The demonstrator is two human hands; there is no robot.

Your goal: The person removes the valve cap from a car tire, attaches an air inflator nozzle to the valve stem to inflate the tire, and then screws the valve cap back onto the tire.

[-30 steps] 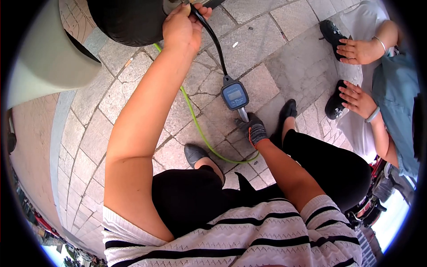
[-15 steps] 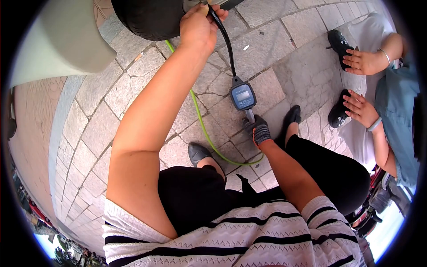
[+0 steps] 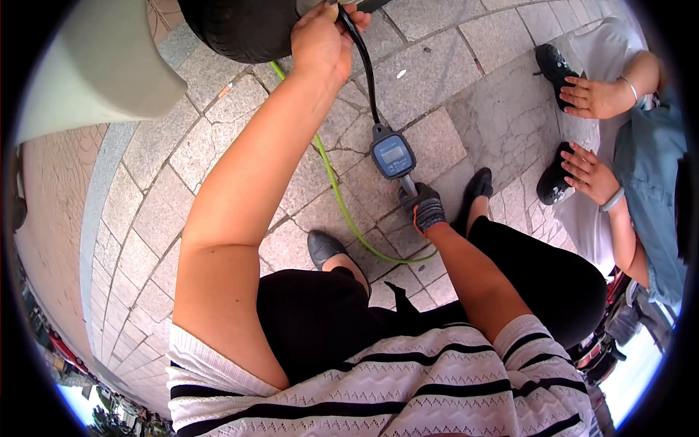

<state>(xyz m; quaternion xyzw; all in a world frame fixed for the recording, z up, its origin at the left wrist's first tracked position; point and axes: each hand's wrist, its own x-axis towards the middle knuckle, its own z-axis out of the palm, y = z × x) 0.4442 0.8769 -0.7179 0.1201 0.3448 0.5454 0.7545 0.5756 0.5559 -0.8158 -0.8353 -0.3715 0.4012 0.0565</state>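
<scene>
My bare left hand [image 3: 325, 40] is closed round the end of a black hose [image 3: 366, 65] beside the hub of a black tire [image 3: 237, 29]; the hose tip is hidden by the fingers. The hose runs down to a blue-grey digital gauge [image 3: 393, 156] with a small screen, whose digits are too small to read. My right hand [image 3: 422, 207], in a dark grey knit glove, grips the metal handle just below the gauge. A green hose [image 3: 338, 200] curves over the paving from near the tire towards my right wrist.
A pale vehicle body panel [image 3: 102, 73] stands at the upper left. At the right another person in blue and white crouches, with hands [image 3: 591, 98] over black shoes [image 3: 555, 65]. My dark shoes [image 3: 325, 247] rest on stone paving [image 3: 164, 204].
Since a second ago, the view has shifted, so the tire, my left hand and the gauge appear further right. Both hands keep their hold; the gauge has tilted slightly in the last half second.
</scene>
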